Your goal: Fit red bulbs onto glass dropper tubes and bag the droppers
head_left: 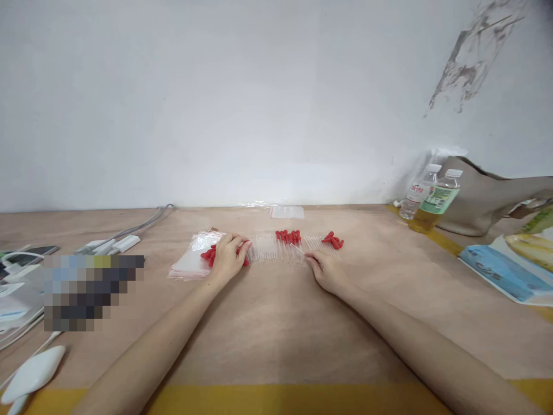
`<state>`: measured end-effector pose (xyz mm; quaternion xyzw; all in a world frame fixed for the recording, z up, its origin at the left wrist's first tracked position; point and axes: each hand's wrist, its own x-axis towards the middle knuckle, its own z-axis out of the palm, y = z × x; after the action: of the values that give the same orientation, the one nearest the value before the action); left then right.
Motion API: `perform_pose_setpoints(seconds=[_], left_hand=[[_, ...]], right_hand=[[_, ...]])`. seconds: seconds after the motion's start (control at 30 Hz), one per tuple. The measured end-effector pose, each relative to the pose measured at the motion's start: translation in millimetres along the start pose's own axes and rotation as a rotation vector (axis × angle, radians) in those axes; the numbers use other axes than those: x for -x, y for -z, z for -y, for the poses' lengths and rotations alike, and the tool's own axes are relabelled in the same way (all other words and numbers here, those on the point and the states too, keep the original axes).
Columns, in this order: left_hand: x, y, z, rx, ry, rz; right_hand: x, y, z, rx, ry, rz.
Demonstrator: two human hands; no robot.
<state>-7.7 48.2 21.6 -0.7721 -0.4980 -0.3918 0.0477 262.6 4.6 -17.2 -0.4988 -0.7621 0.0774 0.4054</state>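
Brown tabletop (pixel 276 334) meets white wall (pixel 242 104)

We see a pale wall (pixel 242 104) with a peeled patch (pixel 469 72).
At right we find a clear bottle (pixel 409 206) and a green-labelled bottle (pixel 438 200) beside a grey-brown bag (pixel 462 213), a blue packet (pixel 501 272) nearer us; at left, a grey cable (pixel 142 226) and a rounded white object (pixel 34 373).

Two bare arms, angled inward

Left forearm (pixel 177 337) was extended forward from lower left; left hand (pixel 230 255) was held back uppermost, fingers bent. Right forearm (pixel 410 337) was stretched in from lower right; right hand (pixel 326 270) was turned inward, thumb and forefinger pinched.
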Motion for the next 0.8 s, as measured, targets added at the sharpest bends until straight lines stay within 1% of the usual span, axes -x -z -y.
perform_pose_setpoints(seconds=[0.07, 0.1, 0.17, 0.23, 0.3, 0.47, 0.63, 0.8], left_hand=[[4.5, -1.6, -2.8, 0.159, 0.013, -0.028], [7.5, -3.3, -5.8, 0.240, 0.029, -0.022], [15.1, -8.7, -14.3, 0.414, 0.062, 0.059], [23.8, -16.0, -24.4, 0.584, 0.099, 0.172], [31.8, -23.6, -33.5, 0.670, 0.115, 0.228], [41.4, -34.8, -42.8, 0.610, 0.091, 0.272], [41.7, -34.4, -42.7, 0.606, 0.061, 0.279], [42.1, -34.3, -43.1, 0.564, 0.032, 0.279]], right_hand=[[1.6, -1.5, 0.7, -0.011, 0.011, -0.015], [2.7, -2.1, 1.9, -0.020, 0.015, -0.019], [5.3, -3.3, 5.3, -0.048, 0.035, -0.014], [7.8, -4.7, 9.6, -0.077, 0.082, 0.001], [9.4, -6.0, 14.2, -0.091, 0.128, 0.020], [9.2, -6.4, 23.0, -0.067, 0.132, 0.029], [8.9, -6.5, 25.9, -0.060, 0.146, 0.019], [9.0, -7.0, 30.6, -0.062, 0.174, 0.039]])
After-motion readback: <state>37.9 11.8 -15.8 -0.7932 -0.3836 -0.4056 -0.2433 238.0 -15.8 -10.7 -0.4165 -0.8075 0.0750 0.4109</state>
